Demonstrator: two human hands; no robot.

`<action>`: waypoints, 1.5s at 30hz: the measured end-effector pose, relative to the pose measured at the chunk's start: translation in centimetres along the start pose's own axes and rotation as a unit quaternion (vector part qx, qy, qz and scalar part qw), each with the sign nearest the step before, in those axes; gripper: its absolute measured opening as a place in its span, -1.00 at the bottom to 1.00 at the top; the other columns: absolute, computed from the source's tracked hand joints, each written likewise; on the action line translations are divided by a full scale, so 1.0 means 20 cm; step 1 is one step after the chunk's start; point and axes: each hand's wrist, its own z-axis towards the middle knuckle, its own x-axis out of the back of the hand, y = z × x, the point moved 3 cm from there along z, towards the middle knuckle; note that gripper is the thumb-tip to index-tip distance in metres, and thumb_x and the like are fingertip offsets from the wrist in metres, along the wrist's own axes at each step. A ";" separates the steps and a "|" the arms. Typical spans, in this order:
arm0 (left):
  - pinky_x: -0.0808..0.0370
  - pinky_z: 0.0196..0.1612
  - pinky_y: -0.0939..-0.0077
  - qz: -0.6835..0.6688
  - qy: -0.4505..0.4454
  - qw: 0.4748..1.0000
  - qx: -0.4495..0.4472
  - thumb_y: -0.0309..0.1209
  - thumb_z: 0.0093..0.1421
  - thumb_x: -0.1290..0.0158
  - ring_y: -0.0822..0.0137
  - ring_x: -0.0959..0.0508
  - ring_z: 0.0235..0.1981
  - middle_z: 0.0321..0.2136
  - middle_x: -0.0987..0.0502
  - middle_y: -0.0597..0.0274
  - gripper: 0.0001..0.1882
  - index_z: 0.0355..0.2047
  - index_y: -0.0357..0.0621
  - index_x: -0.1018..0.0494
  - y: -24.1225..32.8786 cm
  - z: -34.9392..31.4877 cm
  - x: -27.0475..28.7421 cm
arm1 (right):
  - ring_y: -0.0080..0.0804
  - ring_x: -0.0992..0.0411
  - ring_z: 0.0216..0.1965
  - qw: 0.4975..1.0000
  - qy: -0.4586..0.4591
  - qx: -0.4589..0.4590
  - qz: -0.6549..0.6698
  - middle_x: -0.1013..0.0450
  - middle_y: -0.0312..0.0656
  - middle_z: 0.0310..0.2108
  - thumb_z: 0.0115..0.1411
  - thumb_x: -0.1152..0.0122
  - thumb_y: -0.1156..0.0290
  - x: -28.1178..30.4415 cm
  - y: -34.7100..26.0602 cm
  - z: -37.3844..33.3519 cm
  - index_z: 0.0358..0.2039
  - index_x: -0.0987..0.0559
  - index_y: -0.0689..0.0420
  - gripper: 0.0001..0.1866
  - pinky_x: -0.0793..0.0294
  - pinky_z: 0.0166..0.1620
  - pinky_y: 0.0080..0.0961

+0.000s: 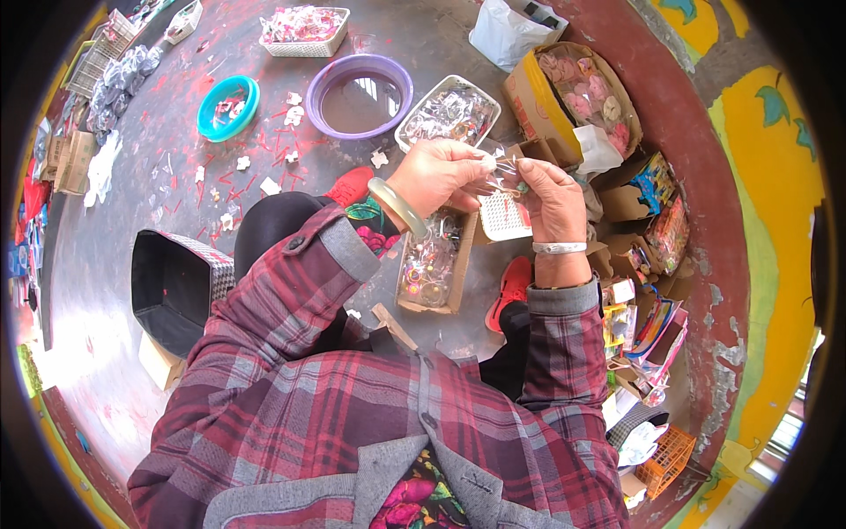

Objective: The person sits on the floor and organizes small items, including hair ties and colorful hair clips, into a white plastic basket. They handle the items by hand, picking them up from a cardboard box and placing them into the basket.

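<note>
My left hand [434,179], with a pale bangle at its wrist, pinches one side of a small clear plastic bag [500,175]. The fingers of my right hand [555,201] close on the bag's other side, and a silvery bracelet circles that wrist. What lies inside the bag is too small to make out. Below the hands, a cardboard box [434,269] holds small packaged trinkets. Beside it is a white perforated basket [505,218]. Just beyond my left hand stands a white basket [449,110] full of clear-wrapped small items.
A purple basin [401,78] with liquid and a turquoise basin [204,119] stand on the littered floor. Farther off is another white basket [304,40]. Cartons, including a yellow one [542,101] with pink items, line the right wall. A black bin [167,295] sits left.
</note>
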 end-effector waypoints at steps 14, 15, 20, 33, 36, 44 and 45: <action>-0.41 -0.48 0.70 0.096 -0.025 0.995 0.028 -0.29 0.10 -0.05 0.50 -0.52 -0.45 -0.42 -0.55 0.23 -0.76 -0.35 -0.23 -0.49 0.03 -0.01 0.01 | -0.56 -0.43 -0.44 0.994 -0.049 -0.002 -0.094 -0.48 -0.22 -0.48 0.01 -0.18 0.56 -0.05 -0.03 -0.02 -0.39 -0.54 0.28 -0.88 -0.40 -0.37 -0.69; -0.41 -0.49 0.71 0.103 -0.021 0.994 0.030 -0.29 0.11 -0.05 0.50 -0.53 -0.45 -0.41 -0.55 0.23 -0.76 -0.34 -0.23 -0.48 0.03 -0.01 0.01 | -0.56 -0.43 -0.44 0.994 -0.048 0.016 -0.096 -0.48 -0.22 -0.49 0.01 -0.18 0.56 -0.05 -0.04 -0.02 -0.39 -0.54 0.28 -0.88 -0.40 -0.37 -0.69; -0.38 -0.53 0.75 0.022 -0.015 0.999 0.025 -0.32 0.15 0.00 0.48 -0.55 -0.43 -0.40 -0.55 0.22 -0.76 -0.26 -0.23 -0.44 0.02 0.00 0.01 | -0.51 -0.45 -0.43 0.999 -0.004 0.003 -0.054 -0.49 -0.19 -0.47 0.01 -0.17 0.57 -0.03 -0.03 -0.02 -0.36 -0.53 0.30 -0.85 -0.42 -0.34 -0.67; -0.37 -0.56 0.74 0.274 0.013 0.950 -0.150 -0.36 0.12 -0.04 0.63 -0.40 -0.62 -0.57 -0.50 0.38 -0.83 -0.36 -0.21 -0.49 0.02 0.01 0.04 | -0.51 -0.45 -0.47 0.985 -0.050 -0.054 -0.159 -0.48 -0.19 -0.51 0.02 -0.18 0.52 -0.05 -0.05 -0.03 -0.39 -0.53 0.31 -0.86 -0.38 -0.43 -0.69; -0.38 -0.54 0.74 0.153 0.009 0.986 -0.068 -0.35 0.12 -0.04 0.62 -0.42 -0.57 -0.52 -0.50 0.36 -0.82 -0.35 -0.20 -0.49 0.03 0.00 0.01 | -0.52 -0.45 -0.47 0.993 -0.053 -0.032 -0.098 -0.49 -0.19 -0.49 0.02 -0.20 0.45 -0.01 -0.01 -0.01 -0.36 -0.55 0.30 -0.81 -0.41 -0.34 -0.68; -0.38 -0.45 0.72 0.039 0.010 0.998 -0.039 -0.32 0.14 0.00 0.58 -0.46 -0.47 -0.45 -0.52 0.34 -0.78 -0.32 -0.21 -0.49 -0.01 0.01 0.02 | -0.58 -0.41 -0.51 0.984 -0.046 -0.012 -0.171 -0.49 -0.22 -0.53 0.04 -0.18 0.45 -0.06 -0.02 -0.03 -0.41 -0.56 0.28 -0.85 -0.36 -0.39 -0.71; -0.38 -0.44 0.71 0.058 0.018 0.997 -0.045 -0.32 0.15 0.00 0.58 -0.46 -0.46 -0.45 -0.52 0.34 -0.78 -0.31 -0.21 -0.49 -0.02 0.02 0.03 | -0.59 -0.40 -0.52 0.985 -0.039 -0.007 -0.168 -0.49 -0.22 -0.54 0.04 -0.18 0.45 -0.06 -0.02 -0.03 -0.42 -0.57 0.28 -0.85 -0.35 -0.41 -0.71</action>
